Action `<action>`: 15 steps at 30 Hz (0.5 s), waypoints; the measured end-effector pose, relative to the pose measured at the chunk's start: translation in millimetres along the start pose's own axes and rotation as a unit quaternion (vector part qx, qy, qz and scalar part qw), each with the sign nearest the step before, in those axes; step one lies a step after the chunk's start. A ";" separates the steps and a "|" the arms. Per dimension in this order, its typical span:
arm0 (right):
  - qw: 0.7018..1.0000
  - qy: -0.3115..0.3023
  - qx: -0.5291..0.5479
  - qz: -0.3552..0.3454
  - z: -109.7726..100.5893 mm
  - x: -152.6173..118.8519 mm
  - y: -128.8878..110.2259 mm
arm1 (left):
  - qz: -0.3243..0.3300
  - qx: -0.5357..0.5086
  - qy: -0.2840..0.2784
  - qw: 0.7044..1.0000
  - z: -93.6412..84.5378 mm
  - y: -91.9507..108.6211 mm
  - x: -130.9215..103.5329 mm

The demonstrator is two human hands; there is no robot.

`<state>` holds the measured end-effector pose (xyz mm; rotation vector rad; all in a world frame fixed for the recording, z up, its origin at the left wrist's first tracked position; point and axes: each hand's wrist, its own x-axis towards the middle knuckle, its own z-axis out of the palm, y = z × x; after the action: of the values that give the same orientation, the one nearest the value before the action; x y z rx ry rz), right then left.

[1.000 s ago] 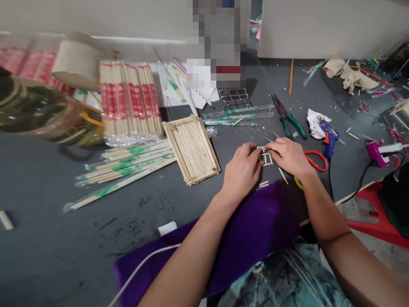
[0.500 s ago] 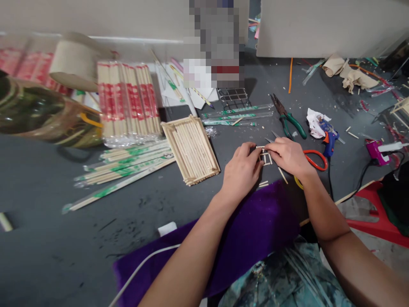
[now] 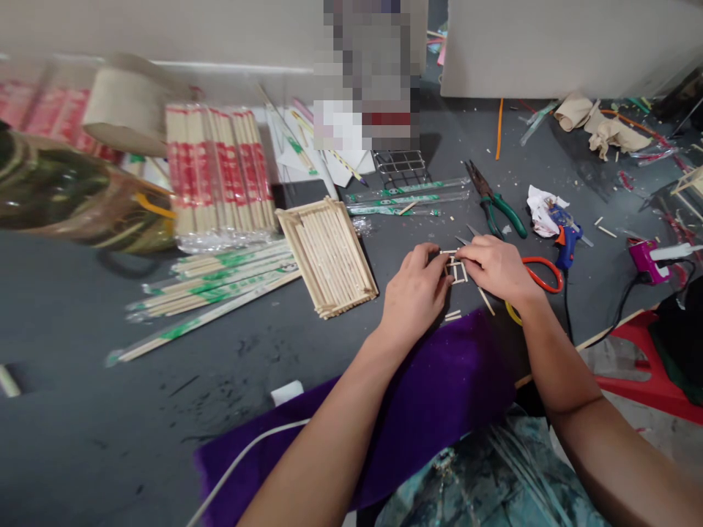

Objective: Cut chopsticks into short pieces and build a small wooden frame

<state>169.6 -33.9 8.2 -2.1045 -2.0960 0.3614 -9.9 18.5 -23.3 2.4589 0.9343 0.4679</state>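
Left grip (image 3: 416, 293) and right grip (image 3: 493, 268) pinch stick frame (image 3: 464, 273) between them; uneven squeeze could skew it. Scissors (image 3: 561, 281) beside right grip could snag.

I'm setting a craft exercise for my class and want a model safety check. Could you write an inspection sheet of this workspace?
Surface: dark tabletop, specked and littered with scraps.
Work pieces: small stick frame; loose short sticks; larger stick tray.
Clutter: green-handled pliers, orange-handled scissors, wrapped chopsticks, crumpled brown paper.
Hands: left hand and right hand at the frame; exact grip hidden.
Cables: black cable by the blue glue gun; white cable across purple cloth.
Surroundings: red plastic seat, right.
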 end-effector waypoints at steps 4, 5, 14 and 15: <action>1.000 -0.005 0.000 -0.007 -0.4 0.1 -1.6 | -0.002 0.000 0.001 1.000 -0.1 0.3 0.0; 1.000 -0.006 0.000 -0.007 -0.4 0.2 -1.9 | -0.002 -0.001 0.001 1.000 0.0 0.2 0.0; 1.000 -0.016 -0.005 -0.012 -0.1 0.5 -1.9 | 0.003 -0.001 0.004 1.000 -0.7 -0.6 -0.5; 1.000 -0.017 -0.004 -0.014 0.0 0.5 -1.8 | 0.003 -0.002 0.005 1.000 -0.7 -0.7 -0.6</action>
<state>167.9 -33.4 8.6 -2.0864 -2.1460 0.3870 -11.0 18.7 -23.2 2.4581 0.9283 0.4841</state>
